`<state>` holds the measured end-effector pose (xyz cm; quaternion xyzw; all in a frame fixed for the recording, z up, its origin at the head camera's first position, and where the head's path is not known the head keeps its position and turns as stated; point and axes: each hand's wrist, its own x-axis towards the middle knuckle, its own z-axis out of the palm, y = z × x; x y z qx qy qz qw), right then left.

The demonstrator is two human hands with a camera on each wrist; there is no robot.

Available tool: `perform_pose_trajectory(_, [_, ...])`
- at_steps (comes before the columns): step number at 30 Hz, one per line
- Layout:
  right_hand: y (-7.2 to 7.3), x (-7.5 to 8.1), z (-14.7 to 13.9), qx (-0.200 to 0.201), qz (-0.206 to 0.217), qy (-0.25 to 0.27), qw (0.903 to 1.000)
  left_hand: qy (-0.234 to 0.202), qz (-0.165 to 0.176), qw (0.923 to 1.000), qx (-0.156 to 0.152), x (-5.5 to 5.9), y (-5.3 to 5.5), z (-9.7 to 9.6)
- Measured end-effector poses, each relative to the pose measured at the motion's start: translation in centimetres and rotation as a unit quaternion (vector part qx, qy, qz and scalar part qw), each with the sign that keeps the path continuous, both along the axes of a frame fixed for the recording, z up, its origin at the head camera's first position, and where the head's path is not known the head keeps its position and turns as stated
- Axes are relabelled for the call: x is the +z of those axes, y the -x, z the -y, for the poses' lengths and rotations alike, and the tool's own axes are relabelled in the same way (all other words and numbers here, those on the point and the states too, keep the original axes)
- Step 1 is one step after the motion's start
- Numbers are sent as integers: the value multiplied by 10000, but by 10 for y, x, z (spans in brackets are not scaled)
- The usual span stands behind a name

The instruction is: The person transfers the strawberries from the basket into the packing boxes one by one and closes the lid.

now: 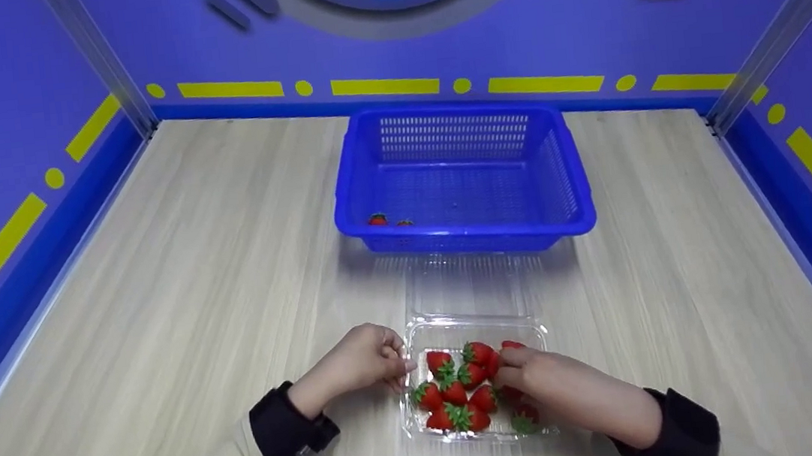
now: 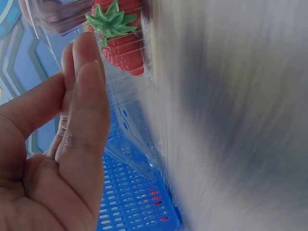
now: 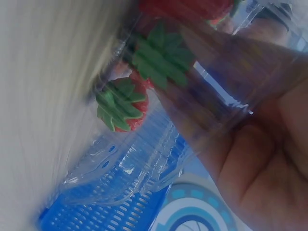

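A clear plastic clamshell box [image 1: 492, 434] lies open on the table with several strawberries [image 1: 483, 399] inside, their leaves green. My left hand [image 1: 363, 357] pinches the box's left rim, thumb over the edge and fingers outside. In the left wrist view, those fingers [image 2: 84, 101] stand against the clear wall near a strawberry [image 2: 126, 55]. Reaching over the right side, my right hand [image 1: 562, 385] pinches a red strawberry [image 1: 493, 364] among the others; its fingertips are partly hidden. Through the box wall, the right wrist view shows a leafy strawberry [image 3: 122, 105] close by.
Behind the box stands a blue plastic basket [image 1: 467, 231] with perforated walls. Two strawberries [image 1: 377, 220] show at its front left corner. The box's clear lid [image 1: 469, 285] lies folded back toward the basket. Blue printed panels [image 1: 388, 56] enclose the wooden table [image 1: 226, 239].
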<state>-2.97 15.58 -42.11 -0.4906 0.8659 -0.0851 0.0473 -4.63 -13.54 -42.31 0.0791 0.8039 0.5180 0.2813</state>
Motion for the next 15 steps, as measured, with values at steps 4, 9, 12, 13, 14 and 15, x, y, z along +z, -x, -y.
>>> perform_pose_trajectory(4, [0, 1, 1, -116, 200, -70, 9997, -7, 51, 10000, 11, 0, 0, 0])
perform_pose_trajectory(9, [0, 2, 3, -204, 437, -227, 9986, -15, 39, 10000, 8, 0, 0, 0])
perform_pose_trajectory(12, [0, 0, 5, -148, 462, -211, 9986, -35, 28, 10000, 14, -1, 0, 0])
perform_pose_trajectory(13, [1, -1, 5, -89, 375, -191, 9991, -39, 14, 10000, 6, -2, 0, 0])
perform_pose_trajectory(14, [0, -2, 5, -28, 273, -159, 9995, -51, 2, 10000, 0, -3, 0, 0])
perform_pose_trajectory(15, [0, -4, 5, 42, 140, -124, 9998, -62, 2, 10000, 2, -3, 0, 0])
